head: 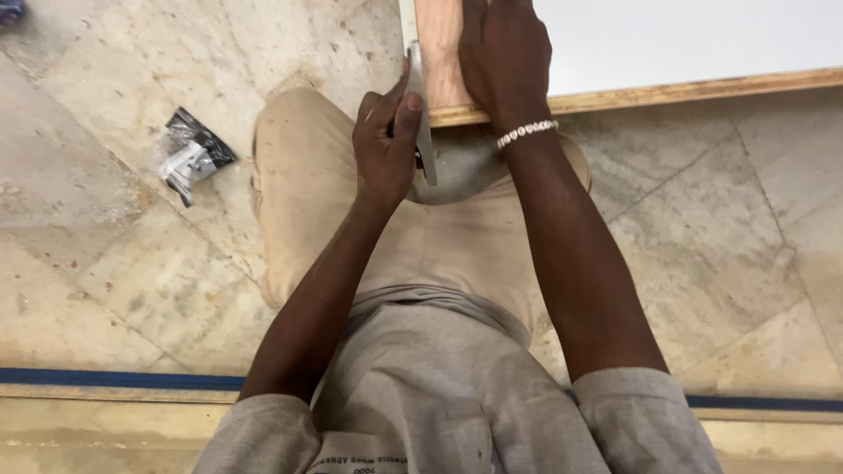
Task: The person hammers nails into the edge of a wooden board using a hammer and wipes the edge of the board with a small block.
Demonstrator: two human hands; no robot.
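Head view: a flat grey metal square [423,114] is gripped by the left hand [385,145] against the white-faced plywood board's [667,53] edge, while the right hand [502,61] is pressed flat on bare wood. Firm seating against that edge is advised.

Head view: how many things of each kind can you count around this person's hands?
Hands: 2, left hand and right hand
Metal square tool: 1
White-faced wooden board: 1
Bead bracelet: 1
Plastic bag of small parts: 1
Total: 6
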